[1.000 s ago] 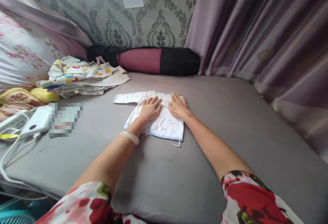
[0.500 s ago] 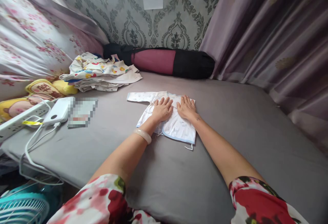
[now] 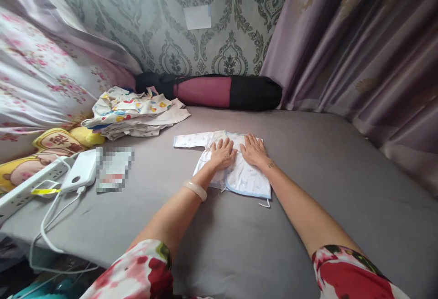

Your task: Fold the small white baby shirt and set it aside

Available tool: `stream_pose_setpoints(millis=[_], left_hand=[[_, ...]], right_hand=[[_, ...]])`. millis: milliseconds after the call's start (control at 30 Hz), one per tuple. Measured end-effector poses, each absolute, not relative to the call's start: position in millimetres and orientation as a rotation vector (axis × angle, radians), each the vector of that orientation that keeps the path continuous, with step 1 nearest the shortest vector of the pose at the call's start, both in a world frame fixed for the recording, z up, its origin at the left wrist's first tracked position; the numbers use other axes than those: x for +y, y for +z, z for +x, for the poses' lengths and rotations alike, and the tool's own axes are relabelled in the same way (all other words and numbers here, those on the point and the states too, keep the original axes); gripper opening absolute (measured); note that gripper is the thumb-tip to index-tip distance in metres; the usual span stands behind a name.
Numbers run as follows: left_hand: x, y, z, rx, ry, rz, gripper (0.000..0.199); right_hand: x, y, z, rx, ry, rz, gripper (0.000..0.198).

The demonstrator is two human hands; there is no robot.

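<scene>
A small white baby shirt [image 3: 244,181] with pale prints and light blue edging lies on the grey sheet. Its left sleeve stretches out to the left; no sleeve sticks out on the right side. White tie strings hang from its lower hem. My left hand [image 3: 223,154], below a pale bangle, presses palm down on the middle of the shirt with fingers spread. Flat on the shirt's upper right part rests my right hand [image 3: 253,151], its fingers extended. Neither hand grips the cloth.
A pile of printed clothes [image 3: 137,110] sits at the back left. Behind it, a black and maroon long bag [image 3: 201,91] lies along the wall. At left are a power strip [image 3: 34,189], a white power bank [image 3: 80,171] with cables, a blurred packet [image 3: 114,169] and plush toys [image 3: 58,139].
The camera view has tilted up a little, so everything sits lower in the picture. Both hands stay flat on the shirt, with no clear change in the cloth.
</scene>
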State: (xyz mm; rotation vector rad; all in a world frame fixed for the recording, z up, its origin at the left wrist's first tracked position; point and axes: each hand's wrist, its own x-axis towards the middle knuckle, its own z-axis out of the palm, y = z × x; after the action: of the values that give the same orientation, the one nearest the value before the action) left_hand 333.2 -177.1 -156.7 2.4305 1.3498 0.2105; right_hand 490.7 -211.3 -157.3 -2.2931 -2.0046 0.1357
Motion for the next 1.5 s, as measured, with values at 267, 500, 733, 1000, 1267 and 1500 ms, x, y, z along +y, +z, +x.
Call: stream_pose_setpoints(millis=[267, 500, 733, 1000, 1267, 1500], left_hand=[[-151, -132, 286, 1.108, 0.618, 2.103, 0.043], [-120, -123, 225, 1.389, 0.871, 1.973, 0.035], [-102, -135, 176, 2.001, 0.702, 1.846, 0.039], [-91, -147, 164, 2.108, 0.472, 1.800, 0.033], [-72, -145, 169, 2.076, 0.458, 1.702, 0.017], [-62, -138, 167, 2.027, 0.655, 1.656, 0.008]], right_hand=[[-206, -148, 491, -1.967, 0.271, -2.342, 0.061], [-196, -134, 465, -1.961, 0.227, -2.215, 0.053], [-179, -143, 413, -1.979, 0.133, -1.912, 0.045], [-163, -139, 388, -1.977, 0.218, -1.909, 0.037], [-165, -144, 383, -1.958, 0.182, -1.973, 0.038], [-165, -144, 382, -1.966, 0.211, -2.008, 0.040]])
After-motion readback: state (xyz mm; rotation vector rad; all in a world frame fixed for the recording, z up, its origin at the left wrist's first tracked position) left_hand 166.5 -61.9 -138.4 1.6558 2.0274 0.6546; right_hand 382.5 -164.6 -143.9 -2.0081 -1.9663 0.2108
